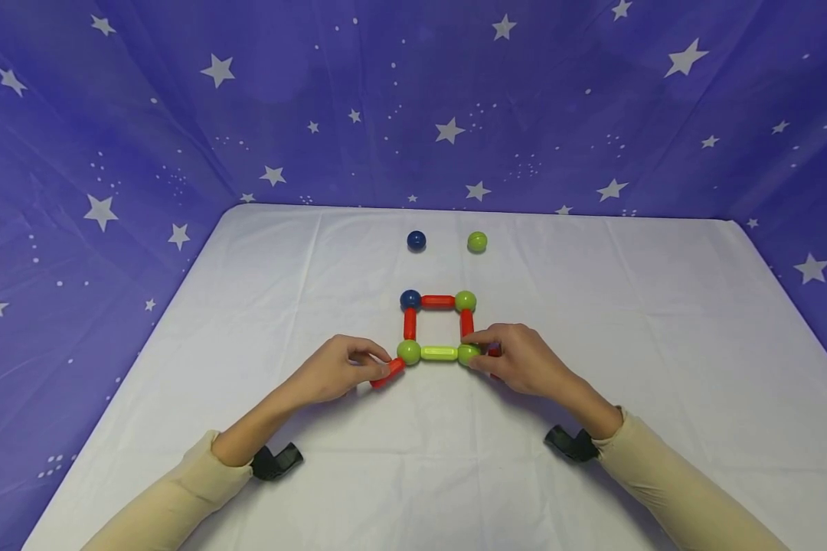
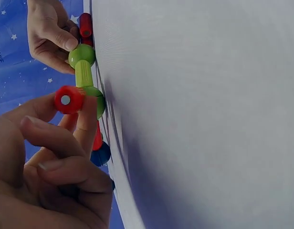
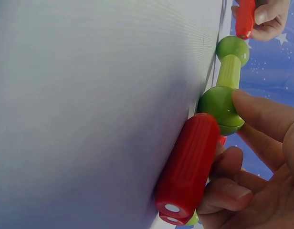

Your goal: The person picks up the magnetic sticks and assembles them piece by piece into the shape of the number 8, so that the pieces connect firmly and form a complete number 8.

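A square of magnetic rods and balls lies on the cloth. Its sides are three red rods (image 1: 438, 301) and one light green rod (image 1: 439, 353). One corner is a blue ball (image 1: 410, 299); the others are green balls (image 1: 465, 301). My left hand (image 1: 341, 369) pinches another red rod (image 2: 66, 99), whose far end meets the near-left green ball (image 1: 409, 352). With thumb and finger, my right hand (image 1: 520, 360) grips the near-right green ball (image 3: 219, 109). Loose red rods (image 3: 189, 164) lie beside that hand's curled lower fingers, partly hidden by the hand in the head view.
Beyond the square, a loose blue ball (image 1: 416, 241) and a loose green ball (image 1: 478, 242) sit toward the back of the white-covered table (image 1: 593, 291). A purple star-patterned curtain (image 1: 386, 99) hangs behind and along both sides.
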Motion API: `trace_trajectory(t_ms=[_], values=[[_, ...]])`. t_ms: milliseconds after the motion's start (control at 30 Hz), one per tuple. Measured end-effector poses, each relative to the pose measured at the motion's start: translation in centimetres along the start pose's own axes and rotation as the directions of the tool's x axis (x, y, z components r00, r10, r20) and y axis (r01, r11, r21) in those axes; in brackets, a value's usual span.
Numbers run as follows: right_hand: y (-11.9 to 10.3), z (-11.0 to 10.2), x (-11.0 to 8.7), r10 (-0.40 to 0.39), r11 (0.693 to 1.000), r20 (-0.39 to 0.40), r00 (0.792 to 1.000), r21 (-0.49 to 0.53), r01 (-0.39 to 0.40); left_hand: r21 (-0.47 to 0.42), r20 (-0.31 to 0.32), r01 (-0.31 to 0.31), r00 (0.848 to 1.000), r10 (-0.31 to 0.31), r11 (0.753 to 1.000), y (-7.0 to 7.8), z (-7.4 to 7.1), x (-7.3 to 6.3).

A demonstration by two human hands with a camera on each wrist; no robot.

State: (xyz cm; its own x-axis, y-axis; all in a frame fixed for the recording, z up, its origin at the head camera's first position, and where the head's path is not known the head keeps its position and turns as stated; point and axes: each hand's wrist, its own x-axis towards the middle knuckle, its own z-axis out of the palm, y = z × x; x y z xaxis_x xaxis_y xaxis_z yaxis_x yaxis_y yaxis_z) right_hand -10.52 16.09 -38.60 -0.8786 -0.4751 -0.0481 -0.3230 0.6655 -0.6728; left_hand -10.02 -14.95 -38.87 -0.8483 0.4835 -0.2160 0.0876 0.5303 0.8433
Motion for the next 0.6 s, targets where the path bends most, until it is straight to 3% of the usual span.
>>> trace_trajectory(t_ms=[233,600], values=[[0.0,0.0,0.0,-0.006,1.000,0.000,1.000,-0.008,0.006,-0.054,0.023,0.006,1.000,-0.005,0.999,0.1,0.2,0.0],[0.0,0.0,0.0,-0.003,1.000,-0.004,1.000,-0.011,0.003,-0.153,0.101,0.000,0.995,0.016,0.988,0.9,1.8,0.7]])
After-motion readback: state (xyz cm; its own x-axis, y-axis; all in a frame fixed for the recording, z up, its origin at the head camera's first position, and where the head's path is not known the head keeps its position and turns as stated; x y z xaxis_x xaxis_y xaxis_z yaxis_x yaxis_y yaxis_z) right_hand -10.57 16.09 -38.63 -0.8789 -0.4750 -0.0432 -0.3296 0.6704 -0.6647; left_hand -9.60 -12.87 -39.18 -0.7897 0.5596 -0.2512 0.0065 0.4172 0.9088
